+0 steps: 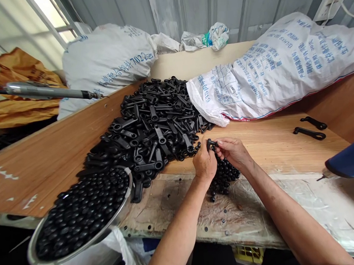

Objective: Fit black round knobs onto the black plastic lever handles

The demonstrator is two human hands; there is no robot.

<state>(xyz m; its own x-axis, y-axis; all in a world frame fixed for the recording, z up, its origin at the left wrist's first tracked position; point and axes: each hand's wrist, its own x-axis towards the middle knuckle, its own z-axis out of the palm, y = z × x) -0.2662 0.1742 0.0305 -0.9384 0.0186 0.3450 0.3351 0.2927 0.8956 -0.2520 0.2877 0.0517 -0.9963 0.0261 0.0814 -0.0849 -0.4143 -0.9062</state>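
Observation:
My left hand (205, 163) is closed around a black crank handle (209, 144), held just above the bench. The fingertips of my right hand (233, 151) pinch the end that points right; whether a separate knob sits there I cannot tell, as the fingers cover it. Below and between my hands lies a small heap of round black knobs (223, 178). Behind and to the left rises a large pile of black crank handles (160, 109), some close to my left hand. Two more handles (310, 133) lie apart on the wooden board at the right.
A metal basin (130, 183) full of black knobs stands at the lower left. At the right edge is a blue power tool (349, 160); a grey screwdriver-like tool (48, 91) hangs at the left. White sacks (106, 61) and a printed sack (260, 75) line the back.

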